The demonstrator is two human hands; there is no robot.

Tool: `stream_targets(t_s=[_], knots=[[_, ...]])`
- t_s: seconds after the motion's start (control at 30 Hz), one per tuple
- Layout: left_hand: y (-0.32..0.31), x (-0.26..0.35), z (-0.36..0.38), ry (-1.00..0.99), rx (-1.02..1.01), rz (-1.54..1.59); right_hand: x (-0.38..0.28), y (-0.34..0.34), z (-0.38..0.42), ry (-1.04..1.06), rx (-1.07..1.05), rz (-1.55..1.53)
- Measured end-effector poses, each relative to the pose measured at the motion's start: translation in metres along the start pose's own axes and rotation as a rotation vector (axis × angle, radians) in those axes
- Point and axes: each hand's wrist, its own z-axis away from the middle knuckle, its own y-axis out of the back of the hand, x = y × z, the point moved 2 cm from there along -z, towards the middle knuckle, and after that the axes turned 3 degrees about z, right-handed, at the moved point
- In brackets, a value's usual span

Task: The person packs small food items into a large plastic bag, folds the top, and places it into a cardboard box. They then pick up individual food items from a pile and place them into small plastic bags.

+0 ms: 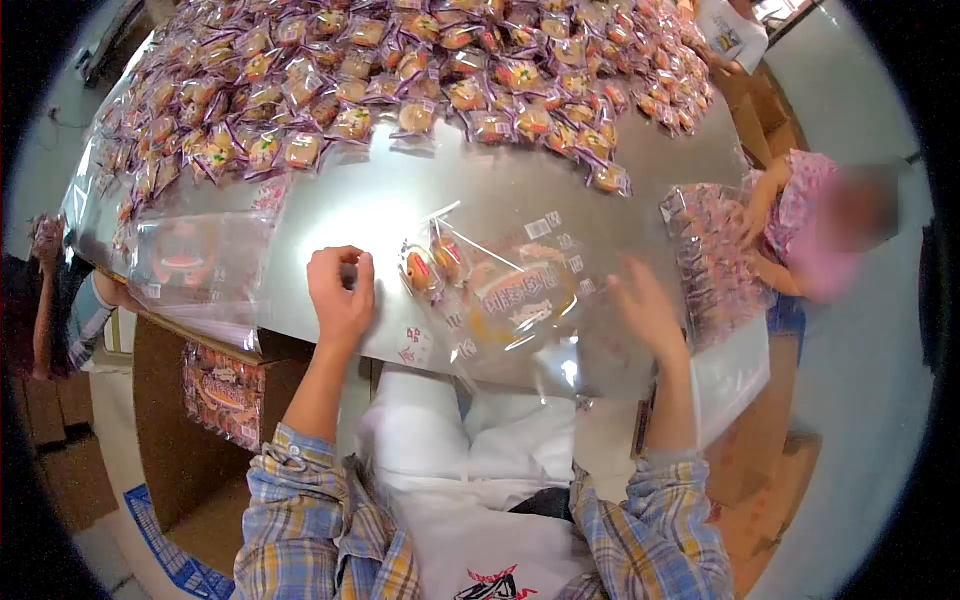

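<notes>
A clear printed bag (520, 295) lies on the metal table in front of me, with two small wrapped snacks (432, 262) at its left end. To the left of these, my left hand (342, 290) is raised over the table with its fingers curled; whether anything is between them is too small to tell. My right hand (645, 305) is at the right side of the bag, blurred, with its fingers apart and nothing in them. A stack of flat clear bags (200, 255) sits at the table's left edge.
Many wrapped snacks (410, 65) cover the far part of the table (350, 200). At the right, a co-worker's hands (755, 225) touch a filled bag (710, 260). Below the left edge stands a cardboard box (165, 430) with a filled bag (222, 392). More people are at the left and far right.
</notes>
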Motion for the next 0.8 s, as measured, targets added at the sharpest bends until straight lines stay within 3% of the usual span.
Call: stream_targets(t_s=[0.03, 0.07, 0.13, 0.23, 0.3, 0.4, 0.47, 0.53, 0.57, 0.6, 0.7, 0.8], knots=[[0.000, 0.002, -0.001, 0.016, -0.022, 0.013, 0.002, -0.009, -0.008, -0.020, -0.104, -0.008], [0.000, 0.005, -0.005, -0.142, -0.012, -0.051, 0.012, -0.019, -0.011, -0.059, -0.185, -0.031], [0.002, 0.006, -0.003, -0.060, -0.036, -0.017, -0.007, -0.015, -0.010, -0.151, -0.318, -0.169], [-0.005, -0.005, -0.001, 0.126, -0.052, 0.088, -0.006, -0.018, 0.012, -0.055, -0.355, -0.169], [-0.002, 0.002, -0.008, 0.011, -0.168, 0.018, -0.031, -0.006, 0.027, 0.045, -0.373, -0.174], [-0.004, 0.006, -0.011, 0.077, -0.150, -0.044, -0.093, 0.036, 0.032, 0.213, -0.243, -0.158], [-0.006, 0.007, -0.010, 0.155, -0.104, -0.049, -0.131, 0.048, 0.053, 0.221, -0.198, -0.566], [-0.006, 0.008, -0.010, 0.133, -0.097, -0.083, -0.162, 0.045, 0.072, 0.444, -0.511, -1.142], [-0.008, 0.007, -0.010, 0.111, -0.101, -0.090, -0.186, 0.043, 0.062, 0.723, -0.619, -1.204], [-0.009, 0.004, -0.009, 0.105, -0.082, -0.084, -0.206, 0.041, 0.066, 0.815, -0.724, -1.313], [-0.014, -0.002, -0.007, 0.099, -0.044, -0.067, -0.239, 0.023, 0.083, 0.901, -0.955, -1.556], [-0.015, -0.003, -0.007, 0.095, -0.045, -0.108, -0.249, 0.006, 0.109, 0.818, -1.021, -1.690]])
